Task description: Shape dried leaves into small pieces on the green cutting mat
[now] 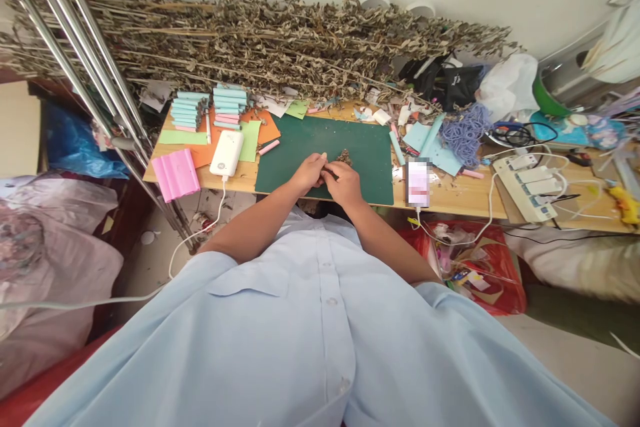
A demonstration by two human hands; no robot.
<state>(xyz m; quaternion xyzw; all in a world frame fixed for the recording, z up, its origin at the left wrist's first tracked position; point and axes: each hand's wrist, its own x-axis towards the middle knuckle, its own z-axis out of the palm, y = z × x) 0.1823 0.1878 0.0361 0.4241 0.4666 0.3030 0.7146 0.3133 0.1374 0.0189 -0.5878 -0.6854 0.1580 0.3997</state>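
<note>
Over the near part of the green cutting mat [285,147], my left hand [310,173] and my right hand [344,181] meet fingertip to fingertip. Both are closed, with thumbs and fingers pinched together. Whatever lies between them is too small and hidden to name. Just beyond my right hand, a small heap of crumbled dried leaves [345,157] rests on the mat. A pink paper roll [269,147] lies at the mat's left edge, and a light blue paper roll [397,148] is by its right edge.
Stacked paper rolls [187,110], a white power bank [227,153] and pink paper [176,175] lie left. Long dried plant stalks [280,33] span the back. Rightward are a phone [418,183], purple yarn [466,135] and a power strip [530,187]. Metal crutches [95,47] lean left.
</note>
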